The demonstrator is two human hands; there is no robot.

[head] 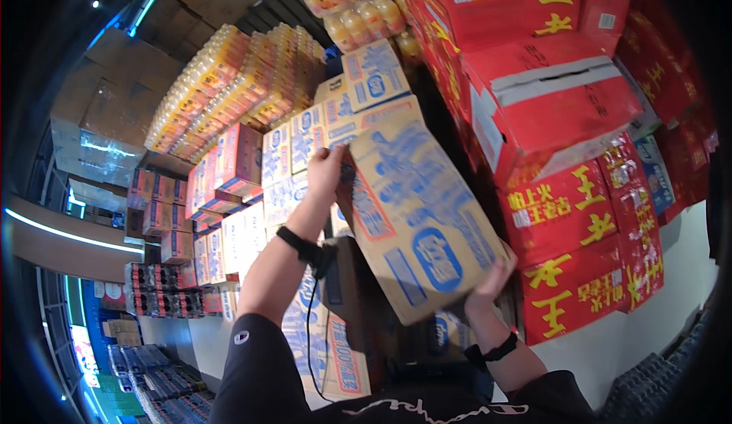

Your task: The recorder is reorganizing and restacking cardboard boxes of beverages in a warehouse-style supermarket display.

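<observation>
A brown cardboard carton (412,212) with blue and red printing is held tilted in front of my chest. My left hand (327,169) grips its upper left edge. At its lower right corner, my right hand (493,281) holds the edge from the side and below, with part of the fingers hidden. Similar printed cartons (303,138) are stacked just beyond and to the left of the held one. Another printed carton (337,355) lies low, near my body. Both wrists wear black straps, and a cable hangs from the left one.
Red cartons (560,241) with yellow lettering rise in a tall stack on the right; one red carton (549,92) rests tilted among them. Shrink-wrapped orange drink bottles (229,86) are piled at the back left. Dark bottle packs (163,292) and more cartons (166,212) stand left.
</observation>
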